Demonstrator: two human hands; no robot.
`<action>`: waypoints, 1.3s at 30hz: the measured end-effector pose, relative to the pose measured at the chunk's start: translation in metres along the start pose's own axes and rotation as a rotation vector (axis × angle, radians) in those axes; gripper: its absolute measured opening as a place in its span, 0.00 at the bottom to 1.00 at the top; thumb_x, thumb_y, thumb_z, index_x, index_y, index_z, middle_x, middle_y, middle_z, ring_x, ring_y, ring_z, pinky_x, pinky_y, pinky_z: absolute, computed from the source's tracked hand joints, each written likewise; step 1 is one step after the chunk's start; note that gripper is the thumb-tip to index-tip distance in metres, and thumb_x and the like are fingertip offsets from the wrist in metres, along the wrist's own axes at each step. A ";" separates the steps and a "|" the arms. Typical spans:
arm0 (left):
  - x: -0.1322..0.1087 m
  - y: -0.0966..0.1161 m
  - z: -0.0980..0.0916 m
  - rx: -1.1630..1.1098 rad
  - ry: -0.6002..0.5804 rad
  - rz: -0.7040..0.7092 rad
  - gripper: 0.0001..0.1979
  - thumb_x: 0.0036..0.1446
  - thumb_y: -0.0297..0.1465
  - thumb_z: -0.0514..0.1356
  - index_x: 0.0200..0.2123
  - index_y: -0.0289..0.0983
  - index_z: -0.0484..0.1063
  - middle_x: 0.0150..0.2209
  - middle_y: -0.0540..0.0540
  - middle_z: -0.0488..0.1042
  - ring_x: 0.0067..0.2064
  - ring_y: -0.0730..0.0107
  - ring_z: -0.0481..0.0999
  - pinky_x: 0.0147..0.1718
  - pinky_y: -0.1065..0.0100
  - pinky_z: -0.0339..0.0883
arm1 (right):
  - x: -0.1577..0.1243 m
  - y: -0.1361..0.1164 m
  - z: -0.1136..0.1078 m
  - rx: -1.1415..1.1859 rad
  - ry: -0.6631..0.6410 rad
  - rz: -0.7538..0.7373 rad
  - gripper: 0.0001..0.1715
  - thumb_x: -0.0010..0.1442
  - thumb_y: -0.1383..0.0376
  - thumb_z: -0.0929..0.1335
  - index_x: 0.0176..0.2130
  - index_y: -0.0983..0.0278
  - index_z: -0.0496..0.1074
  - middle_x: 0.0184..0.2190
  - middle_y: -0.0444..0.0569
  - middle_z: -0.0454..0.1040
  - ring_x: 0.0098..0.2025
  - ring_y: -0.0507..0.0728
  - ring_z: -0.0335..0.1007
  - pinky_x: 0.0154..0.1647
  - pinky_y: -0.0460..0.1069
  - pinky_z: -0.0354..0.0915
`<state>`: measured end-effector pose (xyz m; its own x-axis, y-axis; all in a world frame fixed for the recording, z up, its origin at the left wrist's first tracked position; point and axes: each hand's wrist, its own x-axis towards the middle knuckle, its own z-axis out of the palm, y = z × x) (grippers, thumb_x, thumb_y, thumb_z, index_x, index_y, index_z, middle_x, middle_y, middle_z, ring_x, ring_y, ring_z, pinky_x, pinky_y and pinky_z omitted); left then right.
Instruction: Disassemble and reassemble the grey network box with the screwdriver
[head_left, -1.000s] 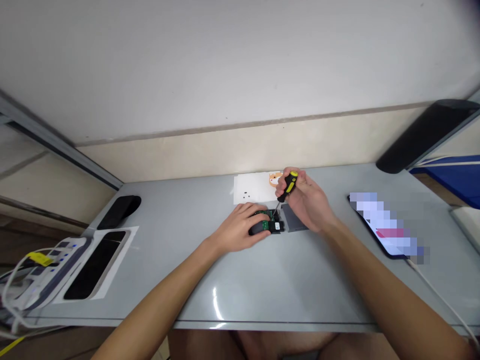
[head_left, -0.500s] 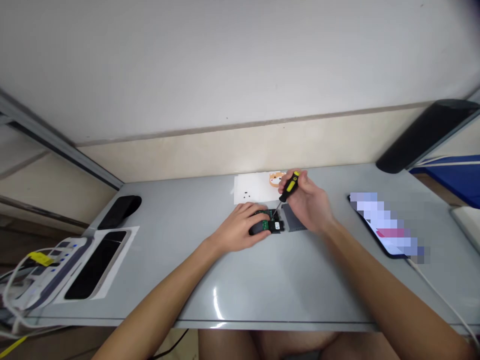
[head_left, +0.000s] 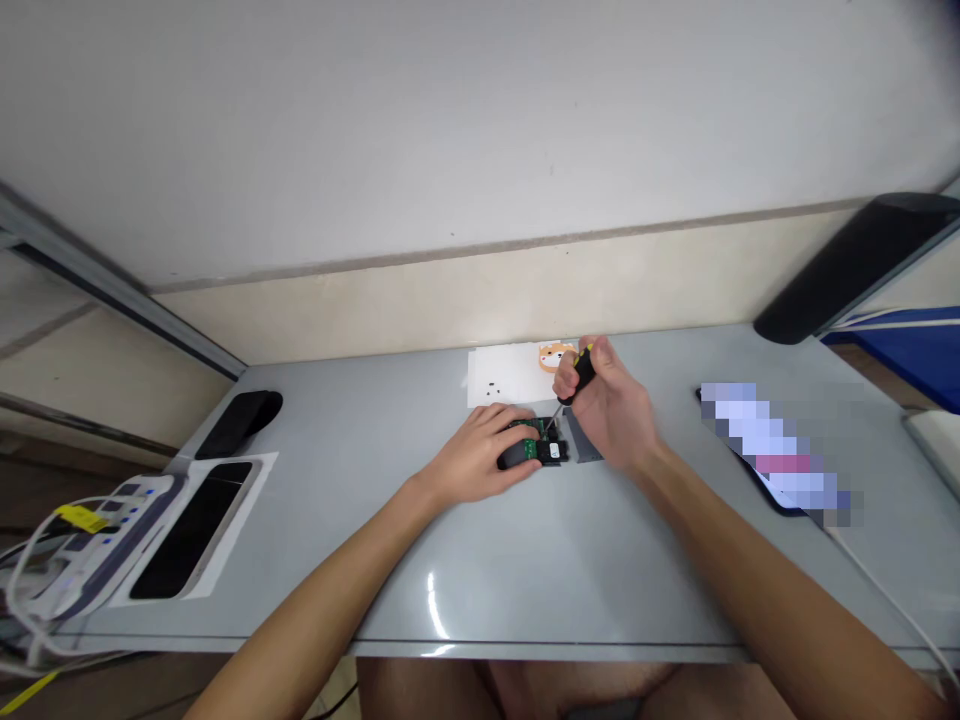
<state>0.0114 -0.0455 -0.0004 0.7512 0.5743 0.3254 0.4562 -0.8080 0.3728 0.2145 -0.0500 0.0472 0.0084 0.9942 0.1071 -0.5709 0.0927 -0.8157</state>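
My left hand is wrapped over an opened computer mouse, pressing it against the desk. Green circuit board and black parts show between and beyond the fingers. My right hand grips a black and yellow screwdriver by its handle. The tilted shaft runs down to the mouse's exposed inside; the exact spot its tip touches is too small to make out. Under my right hand lies a flat dark grey piece, partly hidden. Several tiny dark bits, perhaps screws, rest on a white sheet just behind.
An orange and white animal-face picture is at the sheet's edge. To the left are a dark phone, a power strip and a black curved object. A lit, cabled phone lies right; a black cylinder leans behind.
The screwdriver handle has turned within my right hand, and its yellow marks show less now. My right fingers have shifted slightly. My left hand and the mouse stay in place.
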 end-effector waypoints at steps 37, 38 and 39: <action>0.001 0.001 -0.001 -0.055 0.021 -0.011 0.07 0.68 0.36 0.63 0.46 0.42 0.77 0.56 0.43 0.77 0.57 0.55 0.76 0.58 0.53 0.69 | 0.009 0.003 0.000 -0.030 0.008 -0.059 0.21 0.60 0.50 0.76 0.34 0.56 0.65 0.29 0.41 0.65 0.31 0.53 0.62 0.36 0.49 0.65; 0.001 0.001 0.000 -0.054 0.024 -0.006 0.07 0.68 0.36 0.62 0.46 0.41 0.77 0.56 0.43 0.77 0.57 0.56 0.76 0.58 0.53 0.69 | 0.009 0.002 -0.001 -0.048 0.000 -0.062 0.20 0.61 0.50 0.76 0.34 0.56 0.66 0.31 0.42 0.67 0.33 0.53 0.64 0.37 0.50 0.65; 0.001 0.001 0.000 -0.052 0.024 -0.004 0.07 0.68 0.36 0.62 0.46 0.41 0.77 0.56 0.43 0.77 0.57 0.56 0.76 0.58 0.53 0.69 | 0.010 0.000 -0.002 -0.069 -0.011 -0.059 0.18 0.62 0.49 0.75 0.35 0.56 0.68 0.32 0.43 0.68 0.34 0.54 0.65 0.37 0.50 0.66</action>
<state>0.0124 -0.0456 0.0003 0.7375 0.5810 0.3442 0.4332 -0.7980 0.4189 0.2161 -0.0404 0.0467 0.0313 0.9863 0.1619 -0.5122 0.1549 -0.8448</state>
